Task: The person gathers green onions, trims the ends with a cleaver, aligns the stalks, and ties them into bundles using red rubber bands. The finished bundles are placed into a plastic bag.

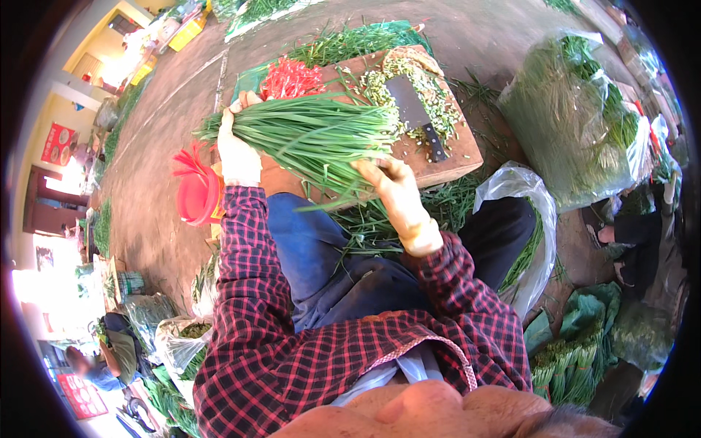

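Observation:
A thick bunch of garlic chives (312, 128) lies across my hands, its pale stem ends pointing right. My left hand (238, 145), which looks gloved, is wrapped around its leafy left end. Thumb and fingers of my right hand (397, 189) grip stems at the bunch's lower right edge. Beneath and beyond is a wooden chopping block (465, 156). On it rests a cleaver (408, 101) with a black riveted handle, amid chopped stem pieces (446, 112). A heap of red-and-white ties (290, 79) sits behind the bunch, partly hidden by it.
Left of my knees stands a red container (196, 197) holding red strips (194, 164). Loose greens (356, 46) lie beyond the block. Large clear bags of greens (569, 120) stand right; another plastic bag (539, 219) is beside my knee. Another person's leg (638, 241) shows at far right.

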`<action>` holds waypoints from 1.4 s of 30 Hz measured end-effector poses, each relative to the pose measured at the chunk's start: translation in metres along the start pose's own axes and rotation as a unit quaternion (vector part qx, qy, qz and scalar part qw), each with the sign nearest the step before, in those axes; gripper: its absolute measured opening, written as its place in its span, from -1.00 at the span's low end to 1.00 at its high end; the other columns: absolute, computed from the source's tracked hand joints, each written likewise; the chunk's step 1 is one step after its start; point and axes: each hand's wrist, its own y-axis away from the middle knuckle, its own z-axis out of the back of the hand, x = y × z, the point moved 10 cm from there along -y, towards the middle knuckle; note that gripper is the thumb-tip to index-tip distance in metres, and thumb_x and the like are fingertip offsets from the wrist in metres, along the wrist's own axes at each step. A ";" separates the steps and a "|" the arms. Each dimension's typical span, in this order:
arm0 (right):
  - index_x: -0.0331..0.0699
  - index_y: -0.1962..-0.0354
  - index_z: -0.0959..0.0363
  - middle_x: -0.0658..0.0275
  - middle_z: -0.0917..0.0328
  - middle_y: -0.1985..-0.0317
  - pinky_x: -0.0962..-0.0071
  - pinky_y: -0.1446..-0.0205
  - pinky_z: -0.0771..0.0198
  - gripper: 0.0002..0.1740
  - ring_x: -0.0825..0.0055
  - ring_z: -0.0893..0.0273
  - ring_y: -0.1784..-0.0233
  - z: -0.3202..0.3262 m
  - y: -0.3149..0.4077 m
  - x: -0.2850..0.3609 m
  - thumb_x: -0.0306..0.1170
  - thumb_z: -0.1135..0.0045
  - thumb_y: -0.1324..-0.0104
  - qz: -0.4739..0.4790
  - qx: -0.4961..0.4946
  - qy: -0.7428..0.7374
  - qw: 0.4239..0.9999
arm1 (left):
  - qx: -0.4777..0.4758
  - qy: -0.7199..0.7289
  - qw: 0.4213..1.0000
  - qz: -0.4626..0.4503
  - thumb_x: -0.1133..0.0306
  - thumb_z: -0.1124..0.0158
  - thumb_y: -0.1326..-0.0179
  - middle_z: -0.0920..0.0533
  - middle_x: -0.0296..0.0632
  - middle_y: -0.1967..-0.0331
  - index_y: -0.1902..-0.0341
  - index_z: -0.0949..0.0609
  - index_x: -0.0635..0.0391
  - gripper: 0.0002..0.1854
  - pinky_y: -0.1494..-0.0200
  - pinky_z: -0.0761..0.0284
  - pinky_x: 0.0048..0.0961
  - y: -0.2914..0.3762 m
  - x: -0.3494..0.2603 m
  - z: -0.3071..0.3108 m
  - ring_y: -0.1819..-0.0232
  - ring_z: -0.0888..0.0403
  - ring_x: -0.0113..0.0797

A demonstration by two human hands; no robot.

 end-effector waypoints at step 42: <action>-0.13 -0.48 -0.08 0.07 -0.36 -0.35 0.13 -0.19 -0.52 -0.27 0.18 -0.43 -0.31 0.020 -0.013 -0.003 -0.22 -0.18 -0.48 -0.027 0.078 -0.198 0.977 | -0.009 0.127 0.991 0.042 0.21 0.05 -0.54 -0.64 0.04 -0.06 0.26 -0.45 0.11 -0.73 -0.39 -0.36 0.23 -0.014 0.001 0.007 -0.19 -0.57 0.04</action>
